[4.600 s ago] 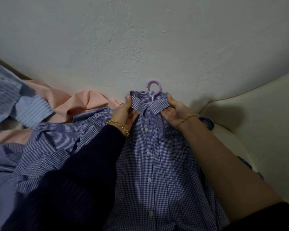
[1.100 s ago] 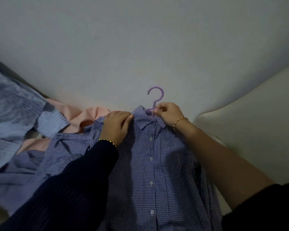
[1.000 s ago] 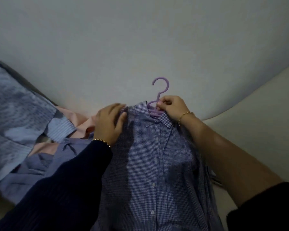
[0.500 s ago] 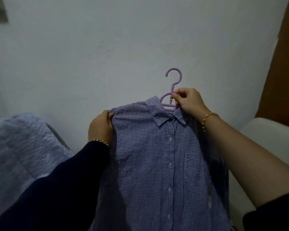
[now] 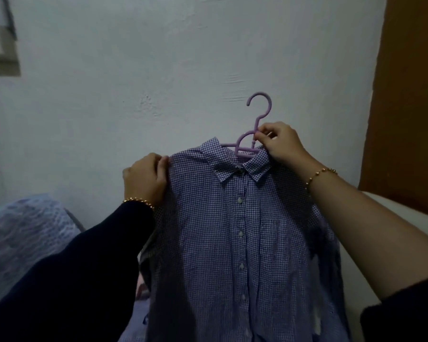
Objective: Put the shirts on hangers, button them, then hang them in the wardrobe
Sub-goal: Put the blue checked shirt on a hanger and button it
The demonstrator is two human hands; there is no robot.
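Two hands on one checked shirt: right hand fingers pinching the purple hanger at its neck, left hand gripping the shoulder edge.

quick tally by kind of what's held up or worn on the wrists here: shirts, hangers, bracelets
checked shirt: 1
purple hanger: 1
gold bracelets: 2
total: 4
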